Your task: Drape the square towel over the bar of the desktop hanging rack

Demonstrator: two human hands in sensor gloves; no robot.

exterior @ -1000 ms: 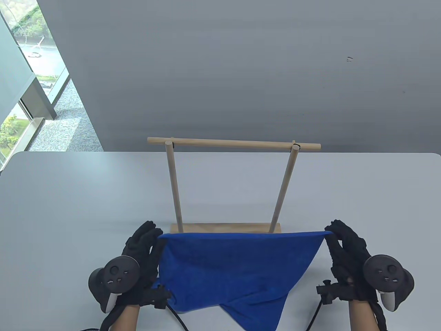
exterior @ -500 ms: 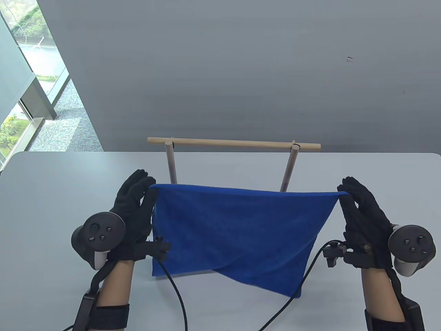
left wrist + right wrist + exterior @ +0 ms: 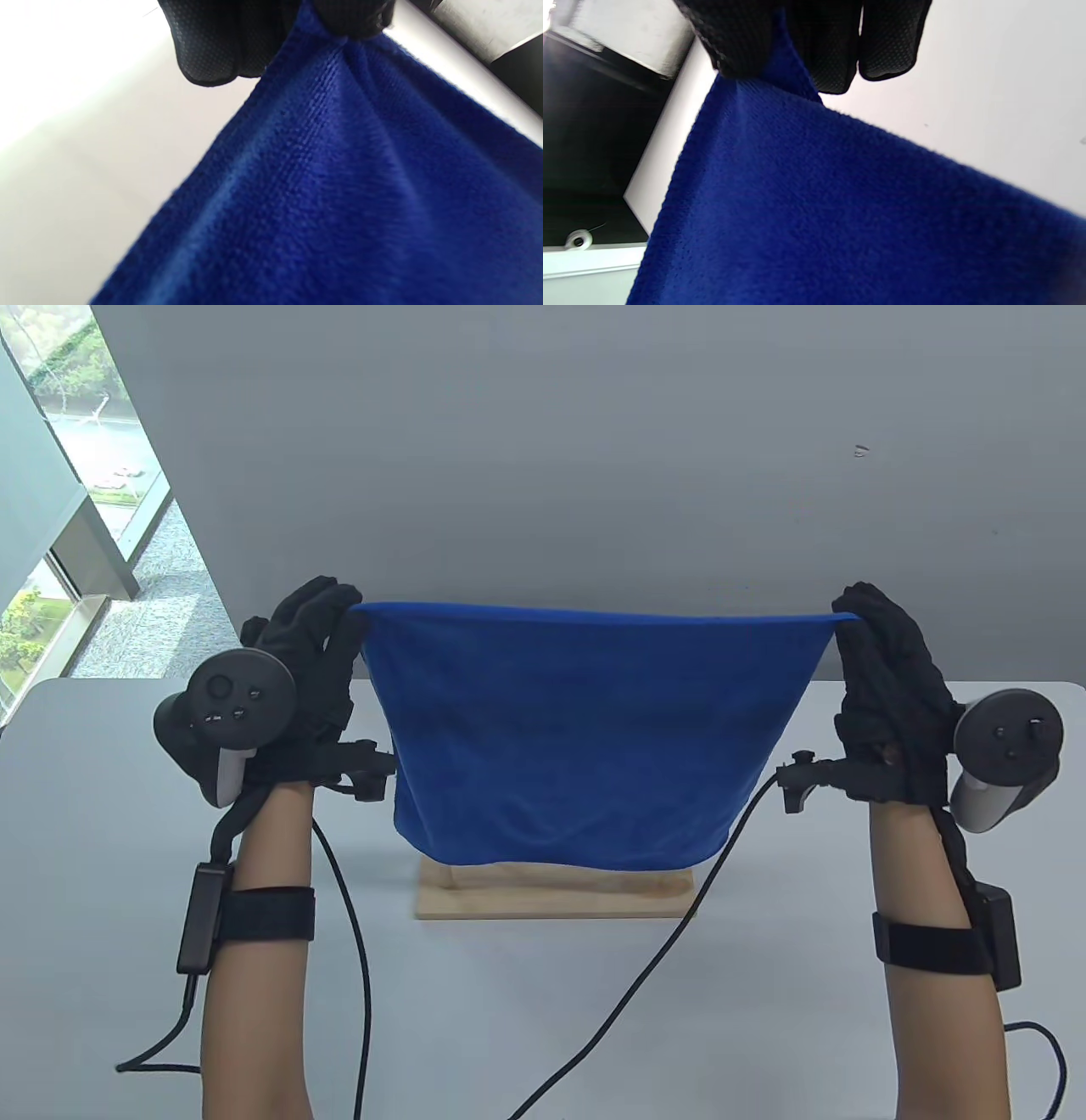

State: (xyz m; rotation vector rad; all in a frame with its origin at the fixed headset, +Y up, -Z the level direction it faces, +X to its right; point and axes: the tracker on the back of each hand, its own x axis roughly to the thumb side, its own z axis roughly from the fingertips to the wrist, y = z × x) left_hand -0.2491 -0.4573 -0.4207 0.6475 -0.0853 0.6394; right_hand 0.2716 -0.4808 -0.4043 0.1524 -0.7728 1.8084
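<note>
Cloth like this towel point(image 3: 585, 729) should handle light and wholly limp, I judge; nothing stiff in it, so it takes whatever shape my grip gives it; the napped weave looks grippy, not slick, and nothing about it seems fragile. Best hold is at the two top corners, which is where I have it; my left hand point(image 3: 310, 678) pinches the left corner, fingers point(image 3: 208, 46) closed tight on a gather of fabric in the left wrist view; my right hand point(image 3: 891, 687) pinches the right corner the same way, fingers point(image 3: 840, 46) clamped over the hem. Held so, the top edge runs taut between the hands with a slight sag; the sheet hangs free in the air above the table point(image 3: 102, 831), hiding the rack's bar and posts; only the wooden base point(image 3: 551, 895) shows below its lower edge. Colour is a deep, even blue; sides taper inward toward the bottom, with soft folds near the lower hem.
</note>
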